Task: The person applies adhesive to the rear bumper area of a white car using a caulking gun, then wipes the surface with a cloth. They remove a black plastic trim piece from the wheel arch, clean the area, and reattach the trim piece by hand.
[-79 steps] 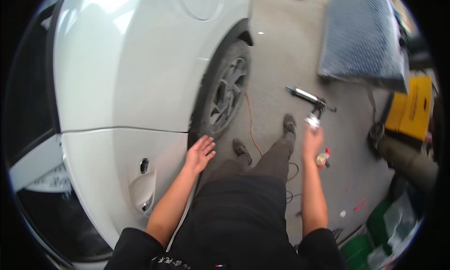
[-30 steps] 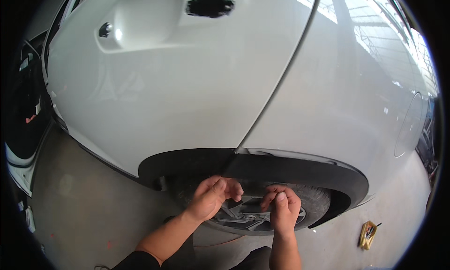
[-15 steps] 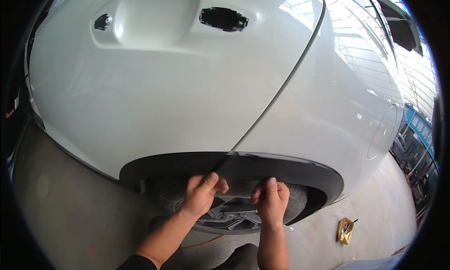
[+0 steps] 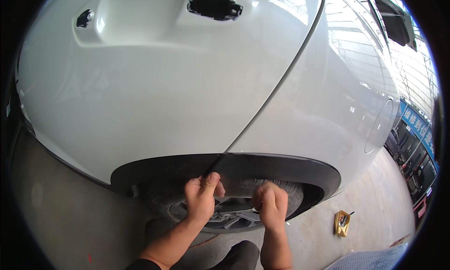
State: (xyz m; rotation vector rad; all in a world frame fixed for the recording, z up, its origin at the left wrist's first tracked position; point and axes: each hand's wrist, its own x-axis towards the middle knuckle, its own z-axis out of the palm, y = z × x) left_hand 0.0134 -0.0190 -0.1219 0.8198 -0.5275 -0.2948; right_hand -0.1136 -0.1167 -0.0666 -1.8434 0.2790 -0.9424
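Note:
A black wheel arch trim (image 4: pixel 281 168) curves over the wheel opening of a white car body (image 4: pixel 154 96). At the seam where two trim pieces meet, my left hand (image 4: pixel 201 197) is closed on the lower edge, thumb on the outer face and fingertips partly hidden. My right hand (image 4: pixel 272 204) is curled and slightly blurred, just below the trim and in front of the tyre (image 4: pixel 294 197). Whatever its fingers may hold is hidden. Behind both hands are the dark spokes of the wheel (image 4: pixel 229 218).
A yellow open container (image 4: pixel 342 224) with small tools lies on the concrete floor (image 4: pixel 309 244) at right. Bluish wrapping (image 4: pixel 370 259) shows at the lower right edge. My knee (image 4: pixel 243 253) is below the wheel. Higher up, the door has a dark handle opening (image 4: pixel 214 7).
My right hand has come away from the trim's lower edge, its thumb now folded in. My left hand stays at the seam. The view has shifted slightly.

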